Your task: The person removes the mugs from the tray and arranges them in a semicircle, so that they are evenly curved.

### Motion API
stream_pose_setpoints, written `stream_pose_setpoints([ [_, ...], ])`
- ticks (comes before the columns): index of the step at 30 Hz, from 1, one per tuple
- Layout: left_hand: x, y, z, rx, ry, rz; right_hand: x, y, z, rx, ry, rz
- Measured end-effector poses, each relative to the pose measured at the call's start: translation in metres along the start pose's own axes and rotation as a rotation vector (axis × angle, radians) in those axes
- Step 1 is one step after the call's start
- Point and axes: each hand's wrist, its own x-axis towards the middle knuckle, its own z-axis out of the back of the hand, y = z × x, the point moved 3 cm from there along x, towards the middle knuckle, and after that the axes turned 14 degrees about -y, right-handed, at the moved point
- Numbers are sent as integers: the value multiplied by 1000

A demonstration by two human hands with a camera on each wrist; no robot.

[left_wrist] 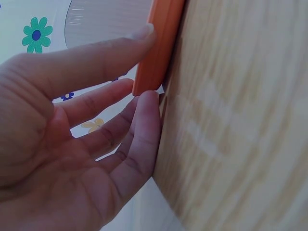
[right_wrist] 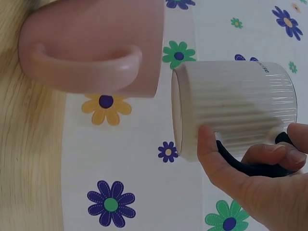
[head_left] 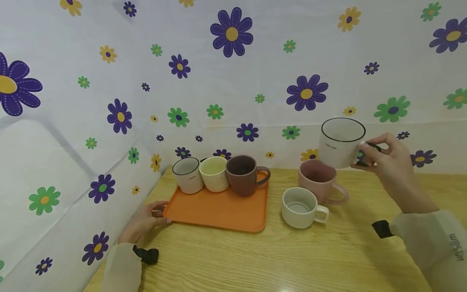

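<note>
My right hand (head_left: 395, 170) grips the black handle of a white mug with a black rim (head_left: 339, 146) and holds it upright in the air. In the right wrist view, fingers (right_wrist: 209, 149) curl round that handle, one fingertip against the ribbed side. Below it on the table stand a pink mug (head_left: 315, 178) and a low cream cup (head_left: 298, 207). My left hand (head_left: 144, 221) holds the near left corner of an orange tray (head_left: 219, 213), thumb on the rim and fingers at its side. Along the tray's back stand a black-rimmed white mug (head_left: 188, 180), a cream cup (head_left: 215, 176) and a brown mug (head_left: 242, 178).
The wooden table (head_left: 233, 259) runs under the tray and mugs. A white flower-print cloth (head_left: 255, 77) hangs behind and along the left side. Dark straps hang at both cuffs, such as the one by the left sleeve (head_left: 122, 265).
</note>
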Motion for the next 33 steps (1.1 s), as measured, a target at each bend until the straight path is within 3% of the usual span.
stream_pose_setpoints([
  [10,-1,2,1,-3,-11,-16,3,-7,15,131,-11,-13],
  [24,-2,1,1,-8,-3,0,3,-27,31,143,-71,-58],
  [33,-1,2,2,4,-6,13,0,-46,36,156,-57,-123],
])
